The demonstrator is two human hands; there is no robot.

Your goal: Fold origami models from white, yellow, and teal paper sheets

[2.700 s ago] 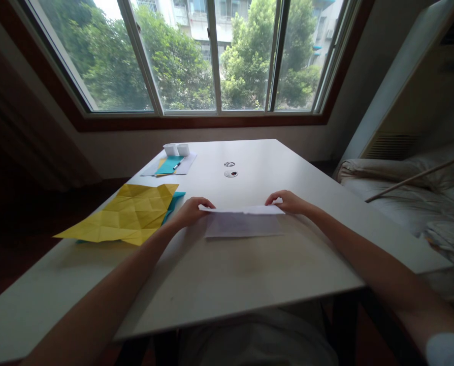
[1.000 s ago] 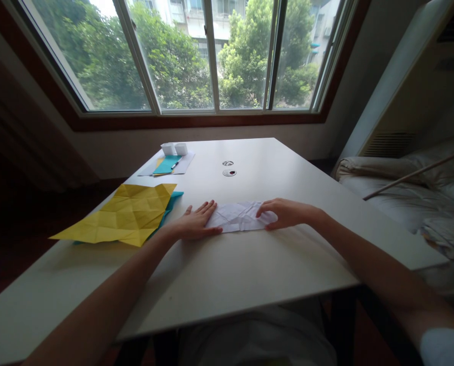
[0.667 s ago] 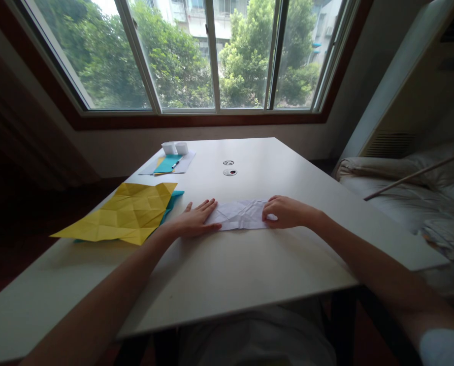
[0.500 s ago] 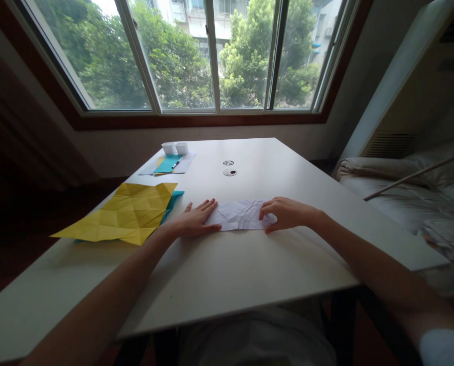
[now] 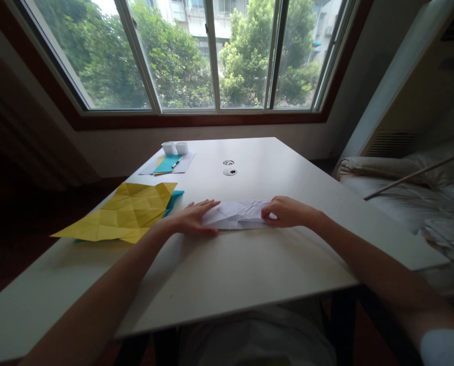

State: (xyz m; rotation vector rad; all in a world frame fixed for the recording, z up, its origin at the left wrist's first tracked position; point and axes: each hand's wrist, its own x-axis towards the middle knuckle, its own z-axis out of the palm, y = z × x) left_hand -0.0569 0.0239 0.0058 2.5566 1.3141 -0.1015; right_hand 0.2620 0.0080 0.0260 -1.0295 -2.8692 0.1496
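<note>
A creased strip of folded white paper (image 5: 236, 214) lies crosswise on the white table in front of me. At its left end rests my left hand (image 5: 196, 217), fingers stretched out and thumb apart, touching the paper. My right hand (image 5: 284, 211) is closed on the strip's right end, with its fingers curled and a bit of white paper showing beneath them. Left of my left hand lies a large creased yellow sheet (image 5: 124, 211), with a teal sheet (image 5: 173, 202) partly hidden under it.
Two small white paper boxes (image 5: 175, 148) stand at the far left, behind a teal paper (image 5: 168, 163) and a pen (image 5: 177, 162). Two round discs (image 5: 230, 172) lie mid-table. A pale sofa (image 5: 387, 185) with a stick (image 5: 417, 175) is at the right.
My right hand's fingers have curled in and closed at the paper's right end. My left hand has shifted slightly to the left, and the strip's near edge looks narrower.
</note>
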